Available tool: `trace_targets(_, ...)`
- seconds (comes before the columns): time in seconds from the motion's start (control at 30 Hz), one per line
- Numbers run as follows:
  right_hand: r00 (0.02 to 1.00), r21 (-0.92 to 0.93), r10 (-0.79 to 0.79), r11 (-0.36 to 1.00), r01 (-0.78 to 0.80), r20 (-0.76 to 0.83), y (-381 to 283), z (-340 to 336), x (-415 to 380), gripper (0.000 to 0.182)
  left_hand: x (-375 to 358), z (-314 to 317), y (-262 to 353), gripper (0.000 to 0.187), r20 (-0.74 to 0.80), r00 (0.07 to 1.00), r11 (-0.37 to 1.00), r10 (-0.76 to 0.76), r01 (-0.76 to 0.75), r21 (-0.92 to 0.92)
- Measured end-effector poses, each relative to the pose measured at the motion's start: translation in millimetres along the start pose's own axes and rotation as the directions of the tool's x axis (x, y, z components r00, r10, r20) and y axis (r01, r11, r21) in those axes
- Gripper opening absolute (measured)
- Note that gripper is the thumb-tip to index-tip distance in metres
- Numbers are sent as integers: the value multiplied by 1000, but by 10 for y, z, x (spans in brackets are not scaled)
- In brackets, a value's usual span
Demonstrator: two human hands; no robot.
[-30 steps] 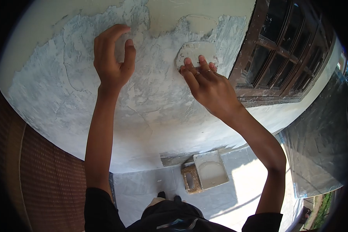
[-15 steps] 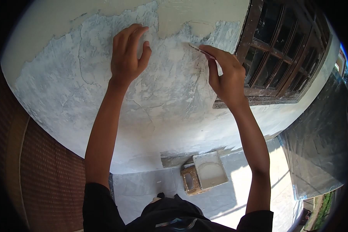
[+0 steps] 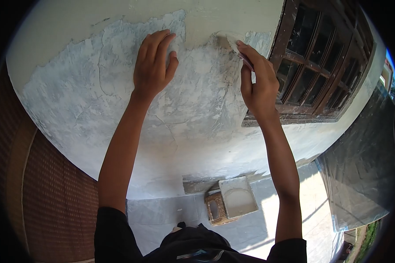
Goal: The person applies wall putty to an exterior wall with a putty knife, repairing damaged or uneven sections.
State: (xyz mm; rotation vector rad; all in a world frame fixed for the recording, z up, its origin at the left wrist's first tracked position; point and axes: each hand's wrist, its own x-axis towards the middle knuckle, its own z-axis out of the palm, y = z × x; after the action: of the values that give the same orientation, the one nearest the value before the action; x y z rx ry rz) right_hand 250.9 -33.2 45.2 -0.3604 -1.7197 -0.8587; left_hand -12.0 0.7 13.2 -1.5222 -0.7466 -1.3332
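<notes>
A wall (image 3: pixel 131 118) fills the middle of the view, with a rough grey-white plastered area below smoother beige paint. My left hand (image 3: pixel 154 65) lies against this plaster, fingers extended and thumb apart, holding nothing. Between the thumb and fingers of my right hand (image 3: pixel 261 81) is a thin, flat putty scraper (image 3: pixel 246 62), seen nearly edge-on and partly covered by the fingers. Its front edge is at the wall, just left of the window frame. A damp-looking smear of filler (image 3: pixel 227 40) shows to the left of the scraper, along the paint's broken edge.
A dark wooden window (image 3: pixel 309 57) with small panes stands close to my right hand. Below, a square tub of pale filler (image 3: pixel 239 197) rests on a brown woven-look stool (image 3: pixel 216 209). Brown ribbed panels (image 3: pixel 61 184) border the left side; a dark sheet (image 3: pixel 360 162) hangs at right.
My right hand has shifted slightly right with the scraper, whose angle has turned. The smear along the paint edge shows more plainly now. My left hand sits slightly farther right and lower in view.
</notes>
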Motion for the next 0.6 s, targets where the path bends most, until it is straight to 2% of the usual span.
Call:
trace_targets(0.07,1000,-27,5,1000,-5,-7,4,29,-78,29,0,-2,0,40,3,1000,1000,9,-8,-19)
trace_targets(0.1,986,77,165,984,-161,-40,6,27,-106,29,-3,-3,1,40,-1,1000,1000,8,-8,-18)
trace_targets(0.17,895,277,445,866,-417,-44,-9,-62,-34,27,-2,-1,4,40,10,1000,1000,-8,8,-27)
trace_targets(0.2,895,277,443,867,-415,-45,30,-95,26,27,3,4,-2,40,9,1000,1000,-8,8,-27)
trace_targets(0.27,776,305,629,749,-588,-49,164,-124,119,24,-4,9,-3,40,2,1000,1000,0,0,-24)
trace_targets(0.3,738,335,674,704,-626,-37,208,-129,142,27,-11,8,-1,40,5,1000,1000,0,1,-28)
trace_targets(0.33,736,332,676,703,-629,-37,225,-132,152,27,-11,8,-5,40,3,1000,1000,3,-3,-24)
trace_targets(0.4,651,368,758,618,-695,-43,244,-137,172,31,-6,14,-4,41,-3,1000,1000,8,-8,-21)
trace_targets(0.43,654,369,756,620,-692,-45,245,-131,165,31,-5,13,-2,41,1,1000,1000,3,-3,-22)
trace_targets(0.53,710,422,698,671,-609,-86,209,-99,91,31,-1,-1,-1,41,8,1000,1000,-3,3,-18)
trace_targets(0.6,785,397,601,764,-510,-149,128,-61,76,27,-1,-6,6,41,10,1000,1000,-3,4,-17)
